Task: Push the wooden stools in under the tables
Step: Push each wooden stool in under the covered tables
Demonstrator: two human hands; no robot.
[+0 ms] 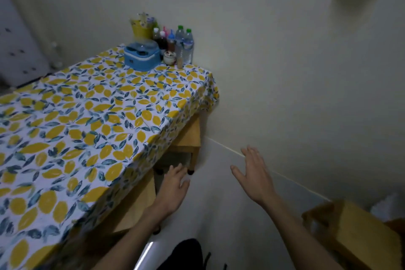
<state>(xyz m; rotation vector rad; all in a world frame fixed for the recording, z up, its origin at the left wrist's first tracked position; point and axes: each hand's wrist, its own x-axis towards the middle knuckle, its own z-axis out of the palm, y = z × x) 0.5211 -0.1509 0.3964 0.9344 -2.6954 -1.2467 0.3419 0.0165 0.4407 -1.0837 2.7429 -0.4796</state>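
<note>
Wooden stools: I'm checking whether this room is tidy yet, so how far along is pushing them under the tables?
Done: two stools sit mostly under the lemon-print table, the far stool and the near stool. In hand: nothing; the left hand and right hand are open and hold nothing. Left: the stool at lower right stands out on the floor.

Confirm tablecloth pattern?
Yellow lemons with blue-green leaves on white, covering the tablecloth. Head view, the only one, shows it clearly.

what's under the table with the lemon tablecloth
Two wooden stools sit partly under the table: the far stool by the wall and the near stool beside the left hand. The hanging cloth covers whatever lies deeper underneath.
</note>
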